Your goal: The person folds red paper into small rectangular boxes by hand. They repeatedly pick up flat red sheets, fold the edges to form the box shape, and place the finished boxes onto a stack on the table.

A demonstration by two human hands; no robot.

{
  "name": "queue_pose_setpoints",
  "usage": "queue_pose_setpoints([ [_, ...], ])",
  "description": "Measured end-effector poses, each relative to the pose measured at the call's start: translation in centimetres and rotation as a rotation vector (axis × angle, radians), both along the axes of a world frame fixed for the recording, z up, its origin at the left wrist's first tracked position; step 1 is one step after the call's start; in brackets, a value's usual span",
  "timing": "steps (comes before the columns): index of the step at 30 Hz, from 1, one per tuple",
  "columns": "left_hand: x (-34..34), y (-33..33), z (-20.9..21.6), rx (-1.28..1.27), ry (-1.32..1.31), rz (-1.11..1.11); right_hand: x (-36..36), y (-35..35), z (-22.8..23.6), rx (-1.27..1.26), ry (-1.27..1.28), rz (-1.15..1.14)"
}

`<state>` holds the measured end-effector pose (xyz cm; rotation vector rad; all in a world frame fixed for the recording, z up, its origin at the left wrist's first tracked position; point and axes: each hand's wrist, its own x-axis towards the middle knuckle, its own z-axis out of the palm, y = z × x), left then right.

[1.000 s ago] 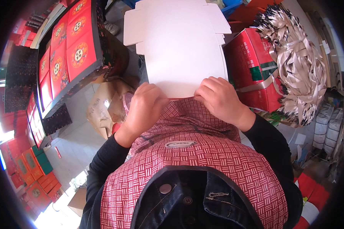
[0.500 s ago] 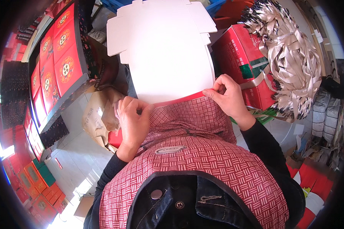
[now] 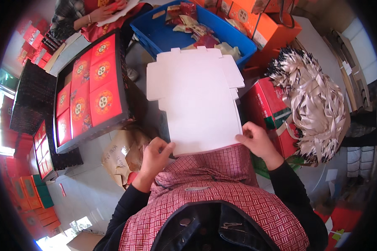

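Note:
A flat white cardboard box blank (image 3: 203, 104) with notched side flaps lies over my lap, its long side pointing away from me. A thin reddish line shows along its near edge. My left hand (image 3: 155, 158) is closed at the near left corner, thumb and fingers pinching the edge. At the near right corner my right hand (image 3: 257, 141) pinches the board in the same way, fingers curled. Under the near edge is my red-and-white patterned apron (image 3: 222, 190). The underside of the blank is hidden.
On the left stands a dark tray (image 3: 122, 90) of red square boxes. Ahead is a blue crate (image 3: 163, 35) holding packets. To the right are a red carton (image 3: 266, 98) and a bundle of beige ribbons (image 3: 318, 100). A co-worker's hand (image 3: 99, 14) shows at far left.
The view has tilted upward, bringing in more of the blue crate and the co-worker. The red strip along the blank's near edge shows less. Both hands stay at its near corners.

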<state>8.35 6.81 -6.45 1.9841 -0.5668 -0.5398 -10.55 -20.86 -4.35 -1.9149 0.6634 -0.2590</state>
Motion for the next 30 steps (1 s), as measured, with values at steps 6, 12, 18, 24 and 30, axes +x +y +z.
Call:
queue_pose_setpoints([
  [6,3.6,-3.1,-2.0,-0.144,-0.128,0.246,10.2,-4.2,6.1,-0.469,-0.445,0.062],
  [12,6.0,-7.7,-1.7,-0.229,0.386,0.204,27.1,-14.3,2.6,-0.939,-0.125,0.362],
  [18,6.2,-9.1,-2.9,-0.3,0.322,0.298,31.8,-15.7,0.6,-0.532,0.361,0.67],
  [24,5.8,-8.3,-1.9,-0.498,0.584,0.358,27.7,-15.0,2.8,-0.512,0.12,0.572],
  [30,5.5,-8.3,-1.5,-0.477,0.585,0.292,25.6,-16.2,3.6,-0.329,0.077,0.441],
])
